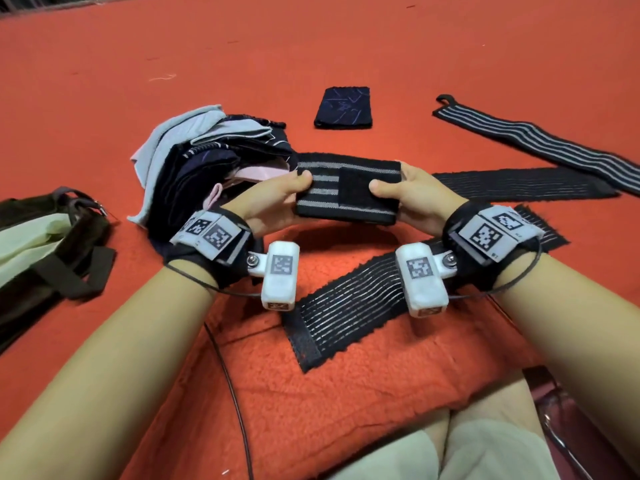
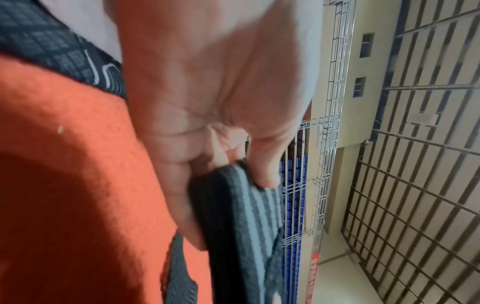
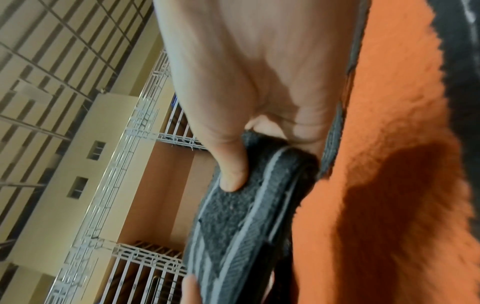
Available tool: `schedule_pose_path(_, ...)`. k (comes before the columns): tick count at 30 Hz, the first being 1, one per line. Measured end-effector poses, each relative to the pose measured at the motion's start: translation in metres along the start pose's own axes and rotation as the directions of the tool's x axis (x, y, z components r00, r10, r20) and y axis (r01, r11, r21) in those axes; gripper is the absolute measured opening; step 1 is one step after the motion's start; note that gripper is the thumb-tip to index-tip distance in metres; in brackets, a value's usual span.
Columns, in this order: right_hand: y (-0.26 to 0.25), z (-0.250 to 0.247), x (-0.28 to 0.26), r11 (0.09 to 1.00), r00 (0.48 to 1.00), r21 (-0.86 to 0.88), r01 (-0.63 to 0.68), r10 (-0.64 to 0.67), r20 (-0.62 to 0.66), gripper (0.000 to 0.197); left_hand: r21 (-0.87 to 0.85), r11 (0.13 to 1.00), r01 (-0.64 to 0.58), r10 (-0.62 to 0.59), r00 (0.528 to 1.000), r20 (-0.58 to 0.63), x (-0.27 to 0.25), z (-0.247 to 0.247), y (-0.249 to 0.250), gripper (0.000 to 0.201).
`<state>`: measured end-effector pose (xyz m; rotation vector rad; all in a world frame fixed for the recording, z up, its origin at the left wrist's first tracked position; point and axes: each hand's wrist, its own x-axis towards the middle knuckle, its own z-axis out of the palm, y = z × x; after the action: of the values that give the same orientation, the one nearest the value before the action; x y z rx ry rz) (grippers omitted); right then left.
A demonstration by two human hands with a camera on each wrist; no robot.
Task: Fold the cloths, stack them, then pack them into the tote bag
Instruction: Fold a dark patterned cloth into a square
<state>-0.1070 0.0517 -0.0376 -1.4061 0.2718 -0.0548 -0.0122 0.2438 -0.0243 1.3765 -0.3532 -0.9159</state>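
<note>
While both hands, left hand (image 1: 277,199) and right hand (image 1: 412,199), pinch one folded striped band (image 1: 346,188), mid-task: one folded cloth (image 1: 343,107) toward the floor's far edge, loose bands (image 1: 519,183) unfolded, nothing stacked, tote bag (image 1: 45,244) unpacked.

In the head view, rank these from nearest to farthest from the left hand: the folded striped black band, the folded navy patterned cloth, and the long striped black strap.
1. The folded striped black band, gripped by the left hand at one end and the right hand at the other.
2. The folded navy patterned cloth, lying flat ahead, past the band.
3. The long striped black strap, far right.
</note>
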Motion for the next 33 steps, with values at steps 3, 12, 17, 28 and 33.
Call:
schedule_pose_path(3,-0.009,-0.011,0.000,0.998,0.998,-0.015,0.064,-0.064,0.002,0.020,-0.030,0.998,-0.049,0.051,0.996,0.070,0.000,0.007,-0.001,0.023)
schedule_pose_path(12,-0.022,-0.066,0.039,0.960,0.936,-0.278,-0.030,-0.071,-0.344,0.015,0.358,0.926,0.120,-0.066,0.985,-0.158,0.069,0.052,0.031,0.009)
schedule_pose_path(17,-0.043,-0.120,0.085,0.974,0.908,-0.163,-0.156,0.077,-0.412,0.015,0.348,0.928,0.136,-0.058,0.973,-0.225,0.142,0.078,0.053,0.020)
schedule_pose_path(28,-0.029,-0.194,0.193,0.938,0.885,-0.309,-0.158,-0.004,-0.466,0.044,0.331,0.911,0.246,-0.099,0.909,-0.404,0.274,0.079,0.044,0.009)
schedule_pose_path(33,-0.029,-0.209,0.210,0.863,0.901,-0.480,-0.156,-0.075,-0.428,0.043,0.448,0.849,0.281,-0.050,0.886,-0.460,0.298,0.073,0.033,0.020)
